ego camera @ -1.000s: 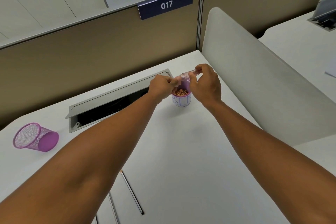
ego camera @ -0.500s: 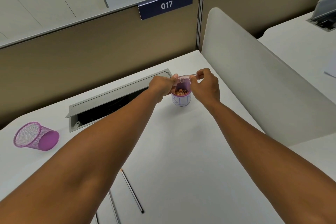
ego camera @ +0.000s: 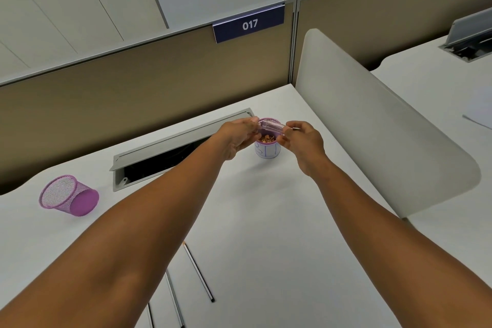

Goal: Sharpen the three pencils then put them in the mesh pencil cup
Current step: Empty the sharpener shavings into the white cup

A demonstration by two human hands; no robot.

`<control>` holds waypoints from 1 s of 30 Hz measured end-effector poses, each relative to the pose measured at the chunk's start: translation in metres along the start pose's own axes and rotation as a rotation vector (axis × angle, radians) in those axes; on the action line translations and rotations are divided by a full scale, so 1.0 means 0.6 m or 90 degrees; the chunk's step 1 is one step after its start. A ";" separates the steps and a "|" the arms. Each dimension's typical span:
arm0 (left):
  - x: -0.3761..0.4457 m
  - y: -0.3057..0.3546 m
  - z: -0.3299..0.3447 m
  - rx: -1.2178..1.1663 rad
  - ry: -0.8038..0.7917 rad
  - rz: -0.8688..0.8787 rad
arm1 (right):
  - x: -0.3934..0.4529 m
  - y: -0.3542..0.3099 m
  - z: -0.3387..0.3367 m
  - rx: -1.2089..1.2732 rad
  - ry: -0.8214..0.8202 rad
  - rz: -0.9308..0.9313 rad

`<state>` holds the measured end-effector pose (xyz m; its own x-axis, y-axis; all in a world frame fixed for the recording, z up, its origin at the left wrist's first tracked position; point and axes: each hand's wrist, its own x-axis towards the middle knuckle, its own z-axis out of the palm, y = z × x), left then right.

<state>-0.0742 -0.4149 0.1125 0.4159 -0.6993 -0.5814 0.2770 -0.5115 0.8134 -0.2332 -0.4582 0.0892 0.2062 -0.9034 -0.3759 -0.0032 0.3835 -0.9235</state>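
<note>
A small clear pinkish sharpener (ego camera: 271, 126) is held between both hands, level, just above a little purple-rimmed cup (ego camera: 267, 150) holding pencil shavings. My left hand (ego camera: 238, 136) pinches its left end and my right hand (ego camera: 302, 138) pinches its right end. Three pencils lie on the white desk near me: one (ego camera: 198, 271) shows its full length, the other two (ego camera: 174, 298) are partly hidden under my left forearm. The purple mesh pencil cup (ego camera: 68, 196) lies on its side at the far left, mouth toward me.
An open grey cable tray (ego camera: 170, 152) is sunk into the desk behind my left hand. A curved white divider panel (ego camera: 372, 125) stands along the desk's right side, with a tan partition (ego camera: 133, 88) at the back.
The sharpener has tipped from slanted to level over the shavings cup, and my right hand has shifted slightly right. My head has tilted up a little.
</note>
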 end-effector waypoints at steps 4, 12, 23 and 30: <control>-0.025 -0.008 -0.013 -0.021 -0.020 0.016 | -0.024 0.003 0.001 -0.022 -0.006 -0.014; -0.086 -0.024 -0.048 -0.045 -0.038 0.042 | -0.082 0.010 0.019 -0.021 -0.046 -0.022; -0.179 -0.050 -0.139 -0.051 -0.040 0.097 | -0.175 0.029 0.075 0.006 -0.147 0.048; -0.232 -0.069 -0.208 -0.020 -0.043 0.111 | -0.229 0.041 0.119 -0.034 -0.234 0.107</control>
<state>-0.0353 -0.2342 0.1622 0.4008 -0.8086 -0.4308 0.2326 -0.3650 0.9015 -0.1916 -0.3107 0.1237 0.5347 -0.6965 -0.4785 -0.1160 0.5003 -0.8580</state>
